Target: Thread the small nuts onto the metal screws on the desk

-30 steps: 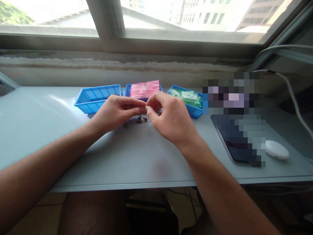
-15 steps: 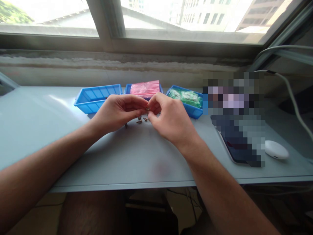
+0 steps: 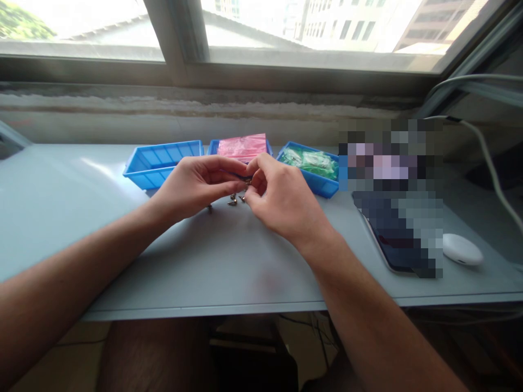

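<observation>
My left hand pinches a small metal piece between thumb and fingertips, just above the table. Fingers mostly cover that piece, so its exact shape is hidden. From the other side, my right hand meets it with bent fingers closed about the same spot; its thumb sits a little lower, slightly apart from the index finger. Below the fingertips lie several small metal screws with pointed ends. Another small dark metal piece lies under the left wrist side.
Behind my hands stand a blue bin at left, a blue bin with pink bags in the middle and one with green bags at right. A phone and a white rounded case lie to the right. The window wall bounds the back.
My right thumb and index finger have spread slightly apart and the thumb has shifted down and left. The left hand stays almost in place.
</observation>
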A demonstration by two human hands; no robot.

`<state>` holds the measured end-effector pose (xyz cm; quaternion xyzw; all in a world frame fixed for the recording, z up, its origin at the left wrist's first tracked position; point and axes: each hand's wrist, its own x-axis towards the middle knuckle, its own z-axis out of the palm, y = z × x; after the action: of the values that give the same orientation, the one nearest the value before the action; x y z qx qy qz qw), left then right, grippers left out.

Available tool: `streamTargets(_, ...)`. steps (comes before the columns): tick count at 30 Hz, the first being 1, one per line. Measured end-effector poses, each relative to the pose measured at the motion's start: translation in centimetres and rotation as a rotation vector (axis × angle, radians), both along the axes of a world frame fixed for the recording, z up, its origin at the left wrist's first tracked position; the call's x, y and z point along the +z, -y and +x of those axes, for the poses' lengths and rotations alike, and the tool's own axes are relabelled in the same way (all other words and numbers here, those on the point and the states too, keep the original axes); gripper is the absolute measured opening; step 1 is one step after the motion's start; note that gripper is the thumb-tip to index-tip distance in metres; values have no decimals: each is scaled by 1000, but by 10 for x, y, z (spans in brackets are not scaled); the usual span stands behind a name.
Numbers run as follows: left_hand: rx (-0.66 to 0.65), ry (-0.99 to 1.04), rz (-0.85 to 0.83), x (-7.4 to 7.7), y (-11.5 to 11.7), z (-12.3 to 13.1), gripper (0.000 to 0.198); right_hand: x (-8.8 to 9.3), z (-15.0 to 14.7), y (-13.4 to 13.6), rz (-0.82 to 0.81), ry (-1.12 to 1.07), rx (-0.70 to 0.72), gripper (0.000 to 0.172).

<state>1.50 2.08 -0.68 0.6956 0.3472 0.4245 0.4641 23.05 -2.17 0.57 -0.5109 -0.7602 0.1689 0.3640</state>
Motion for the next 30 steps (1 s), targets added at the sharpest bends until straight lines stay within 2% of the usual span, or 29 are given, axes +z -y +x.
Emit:
streamTargets(4, 59, -32, 7, 6, 3, 1, 26, 1, 0, 0, 70, -7, 0, 23)
streamTargets(10, 79, -167, 45, 7, 2, -1, 18, 3, -1, -1, 136, -48, -52, 21)
streamTargets(13, 84, -161, 48, 6, 1, -2, 13, 2, 0, -1, 108, -42, -22, 22)
streamTargets(19, 97, -135, -16, 4, 0, -3, 16, 0, 3, -2, 19, -34, 12, 21)
streamTargets(25, 112, -175, 79, 3, -2, -3, 14, 2, 1, -2, 103, -50, -42, 16)
streamTargets(30, 86, -158, 116, 0, -3, -3, 16, 1, 1, -4, 42, -66, 4, 20)
